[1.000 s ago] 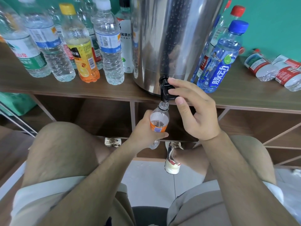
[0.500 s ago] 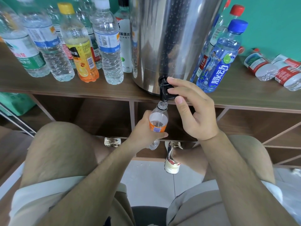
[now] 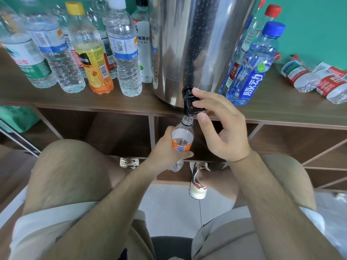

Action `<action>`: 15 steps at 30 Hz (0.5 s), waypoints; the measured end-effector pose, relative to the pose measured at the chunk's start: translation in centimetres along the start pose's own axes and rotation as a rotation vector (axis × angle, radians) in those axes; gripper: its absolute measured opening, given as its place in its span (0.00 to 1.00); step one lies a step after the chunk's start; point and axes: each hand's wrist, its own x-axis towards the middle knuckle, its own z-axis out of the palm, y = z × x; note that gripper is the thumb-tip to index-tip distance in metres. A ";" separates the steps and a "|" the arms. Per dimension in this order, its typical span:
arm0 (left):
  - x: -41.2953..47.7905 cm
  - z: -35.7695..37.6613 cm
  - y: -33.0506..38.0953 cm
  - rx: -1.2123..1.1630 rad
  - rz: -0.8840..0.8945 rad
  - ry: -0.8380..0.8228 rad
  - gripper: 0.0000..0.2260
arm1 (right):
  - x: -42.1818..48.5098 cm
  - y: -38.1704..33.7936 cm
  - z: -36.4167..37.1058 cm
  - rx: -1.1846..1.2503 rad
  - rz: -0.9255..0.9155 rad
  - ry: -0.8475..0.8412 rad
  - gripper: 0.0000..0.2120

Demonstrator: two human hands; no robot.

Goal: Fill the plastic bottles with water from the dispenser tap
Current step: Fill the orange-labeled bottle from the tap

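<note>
On my feed the left hand (image 3: 165, 149) is wrapped round a small clear bottle (image 3: 182, 139) with an orange label. It holds the bottle upright, with the uncapped mouth directly under the spout of the black tap (image 3: 190, 102). The right hand (image 3: 225, 132), just beside and slightly above the left, pinches the tap's lever: index finger on top, thumb underneath, the other fingers loosely curled round nothing. I cannot tell whether water is running (the neck is too small on my screen), though the bottle looks partly full.

The tap juts from the base of a steel dispenser (image 3: 197, 44), which stands on the wooden desk (image 3: 116, 102) just beyond both hands. Beyond and to the left of the left hand stands a cluster of upright bottles, among them a yellow-capped juice bottle (image 3: 90, 59) and a white-capped water bottle (image 3: 125, 59). Beyond the right hand, just beside the dispenser, stands a blue-capped bottle (image 3: 251, 72), with a red-capped bottle (image 3: 262, 21) behind it. Far to the right of the right hand, two red-labelled bottles (image 3: 300, 76) lie on their sides.
</note>
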 end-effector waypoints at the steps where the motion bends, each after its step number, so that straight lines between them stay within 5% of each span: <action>1: 0.0 0.0 0.0 -0.002 0.001 0.001 0.38 | 0.0 0.0 0.0 0.001 0.004 0.001 0.11; 15: 0.0 -0.1 0.0 -0.035 0.010 0.005 0.38 | -0.1 0.1 0.0 0.025 -0.013 -0.023 0.19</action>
